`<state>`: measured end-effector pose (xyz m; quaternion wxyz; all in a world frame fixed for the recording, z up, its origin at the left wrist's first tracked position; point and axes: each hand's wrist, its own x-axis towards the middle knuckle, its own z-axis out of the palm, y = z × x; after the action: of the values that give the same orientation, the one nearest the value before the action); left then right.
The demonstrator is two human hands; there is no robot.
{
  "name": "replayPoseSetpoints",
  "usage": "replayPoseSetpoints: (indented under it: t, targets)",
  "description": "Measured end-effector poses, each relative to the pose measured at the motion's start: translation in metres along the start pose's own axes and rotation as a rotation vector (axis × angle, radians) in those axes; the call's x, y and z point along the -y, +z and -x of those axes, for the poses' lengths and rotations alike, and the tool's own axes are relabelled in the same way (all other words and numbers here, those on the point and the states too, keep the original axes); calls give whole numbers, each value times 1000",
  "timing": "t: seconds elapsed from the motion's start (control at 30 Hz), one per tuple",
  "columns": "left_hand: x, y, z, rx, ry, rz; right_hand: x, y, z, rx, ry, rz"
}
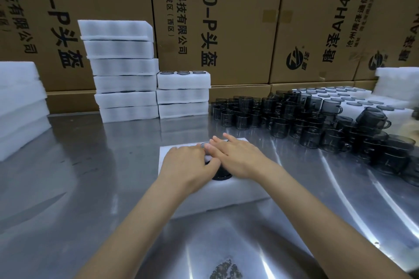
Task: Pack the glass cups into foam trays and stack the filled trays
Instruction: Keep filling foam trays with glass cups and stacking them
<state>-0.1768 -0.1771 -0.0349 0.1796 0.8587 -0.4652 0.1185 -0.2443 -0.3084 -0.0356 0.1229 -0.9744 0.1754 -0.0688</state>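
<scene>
A: Both hands are down on the foam tray (231, 190) at the middle of the steel table (102, 188). The left hand (181, 162) lies on the tray's left half, fingers curled toward a dark glass cup (221, 175) sitting in a pocket, thumb against its rim.

B: Is it gripping the cup?

A: Can't tell; the right hand covers most of it. The right hand (235, 154) lies flat, fingers straight and together, pressing over the tray's middle, fingertips reaching the far edge.

B: And the rest of the cups?

A: A big heap of loose smoky cups (306, 120) fills the right side of the table, some piled on others. Behind them, a wide foam sheet (385, 106) holds cups in rows.

B: Finished trays?

A: Two stacks at the back: a tall stack (123, 70) of six trays, and just beside it a short stack (183, 94) of three, cup rims showing in its top tray. More foam (20, 106) is piled far left. Cardboard boxes (226, 18) wall the back.
</scene>
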Motion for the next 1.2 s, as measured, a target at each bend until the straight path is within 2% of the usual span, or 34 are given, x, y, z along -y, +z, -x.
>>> replayPoseSetpoints:
  t: [0.07, 0.1, 0.2, 0.23, 0.27, 0.33, 0.4, 0.43, 0.5, 0.6, 0.73, 0.8, 1.1, 1.2]
  targets:
    - [-3, 2, 7, -6, 10, 107, -1, 2, 2, -37, 18, -18]
    - [-3, 2, 8, -8, 9, 141, -1, 3, 4, -109, 17, -19]
    - [0, 2, 10, -103, 32, 145, 0, 4, 14, -582, -35, -83]
    - [0, 1, 11, -156, 56, 132, -2, 3, 17, -712, -32, -162]
    - [-2, 0, 14, -212, 91, 119, -6, 0, 18, -774, 17, -279]
    - [-3, 0, 20, -314, 182, 97, -19, -7, 14, -740, 220, -630]
    - [-4, 0, 24, -374, 222, 60, -37, -12, 6, -582, 374, -1120]
    - [-4, 1, 24, -349, 224, 25, -47, -12, 4, -489, 443, -1322]
    - [-6, 3, 24, -263, 216, -32, -68, -5, -2, -400, 575, -1463]
    - [-5, 6, 23, -263, 216, -47, -90, 8, -14, -503, 674, -1333]
    - [-7, 11, 26, -336, 238, -53, -116, 17, -27, -678, 595, -670]
    - [-7, 12, 26, -364, 243, -58, -126, 17, -35, -720, 595, -533]
    - [-6, 14, 25, -382, 240, -72, -153, 11, -60, -624, 679, -349]
    - [-5, 15, 25, -381, 236, -62, -155, 10, -63, -640, 695, -334]
